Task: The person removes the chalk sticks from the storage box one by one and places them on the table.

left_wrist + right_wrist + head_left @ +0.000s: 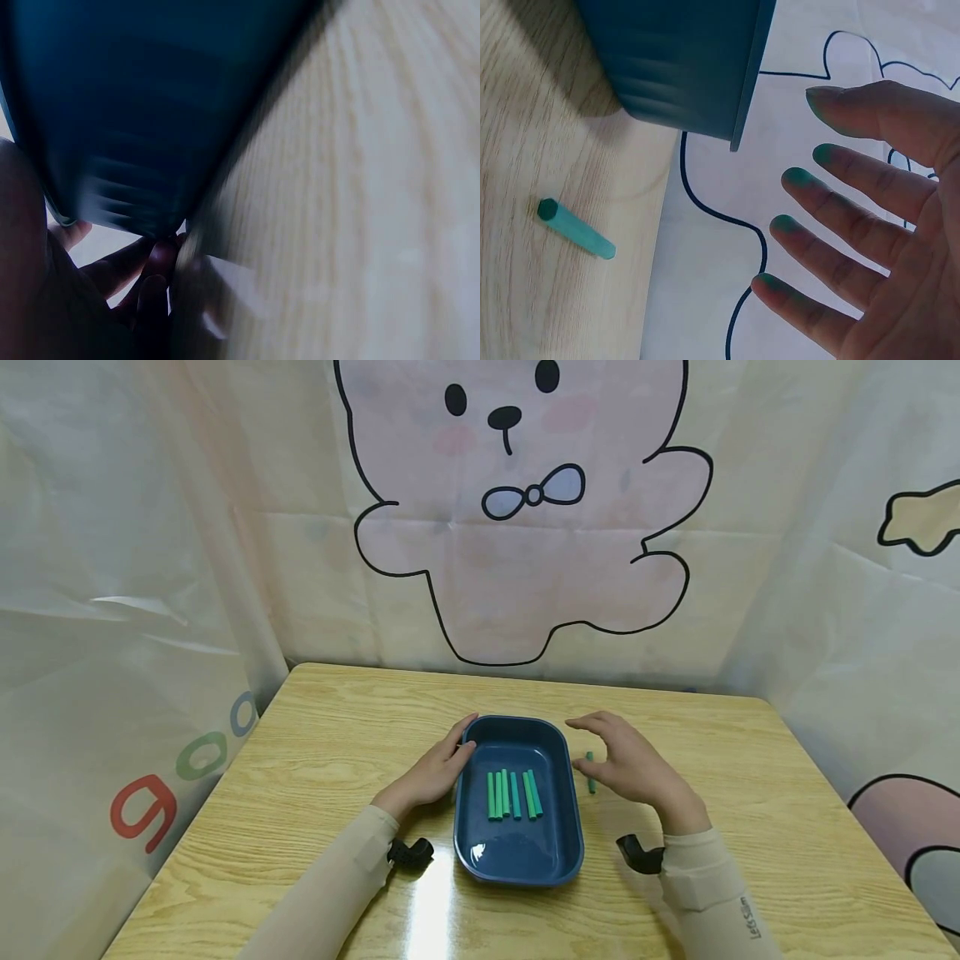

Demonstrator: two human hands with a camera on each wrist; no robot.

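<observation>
While the left hand (429, 774) grips the blue tray (517, 860), fingertips (160, 259) kinda murky, the right hand (636, 767) is spread wide, partly hiding a green stick (577, 229).

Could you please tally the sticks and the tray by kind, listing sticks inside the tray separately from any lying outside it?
Sticks inside the blue tray: 6
Stick on the table, outside the tray: 1
Blue tray: 1
Total: 8
</observation>
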